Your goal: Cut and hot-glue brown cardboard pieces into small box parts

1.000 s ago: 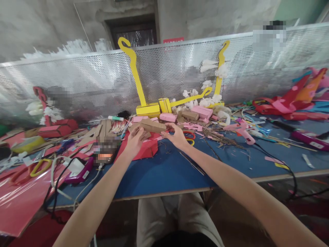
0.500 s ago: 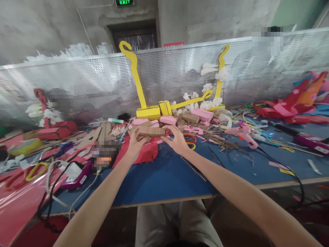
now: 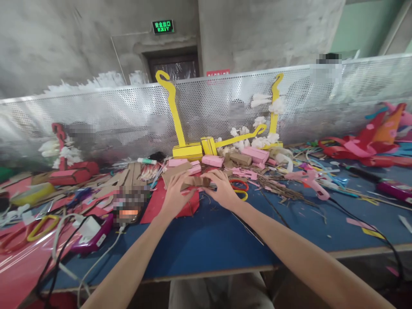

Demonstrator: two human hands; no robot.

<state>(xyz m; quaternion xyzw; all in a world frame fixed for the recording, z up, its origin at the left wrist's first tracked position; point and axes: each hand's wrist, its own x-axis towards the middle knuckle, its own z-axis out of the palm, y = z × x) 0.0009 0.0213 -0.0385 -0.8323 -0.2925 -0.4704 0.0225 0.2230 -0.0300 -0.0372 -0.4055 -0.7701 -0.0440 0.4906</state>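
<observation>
A small brown cardboard piece is held up between my two hands, above red paper. My left hand grips its left end, and my right hand has the right end between thumb and fingers. Both hands hide much of the piece. Just right of my right hand lie red and yellow scissors. Beyond my hands are pink blocks, a brown cardboard block and a yellow box with an upright hooked strip.
A pink glue gun with a black cable lies at the right. At the left are a purple device, white cables and another pair of scissors. A perforated metal panel stands behind the table.
The view has tilted upward. My hands have moved closer together on the cardboard piece, and more of it is covered by my fingers.
</observation>
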